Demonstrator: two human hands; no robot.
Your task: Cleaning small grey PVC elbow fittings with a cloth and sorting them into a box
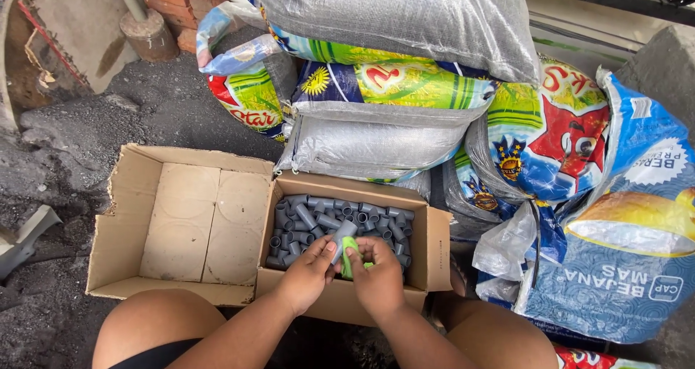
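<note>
Two cardboard boxes side by side on the dark gravel floor, one stocked, one bare:

- Left hand (pixel 308 271): grip closed round a grey pipe fitting (pixel 343 233), held just above the stocked box.
- Right hand (pixel 378 273): fingers curled shut on a green cloth-like piece (pixel 350 257), pressed against the lower end of the fitting; exactly what the green piece is cannot be told.
- Right box (pixel 434 249): directly under and beyond both grips, filled with a heap of grey fittings (pixel 318 221) of the same kind.
- Left box (pixel 130 217): well to the left of the grips, nothing inside it.
- Progress, as judged: one fitting in hand, the heap apparently untouched, no pieces set apart yet.
- Woven sacks (pixel 384 141): stacked beyond the boxes, not in contact with either hand.
</note>
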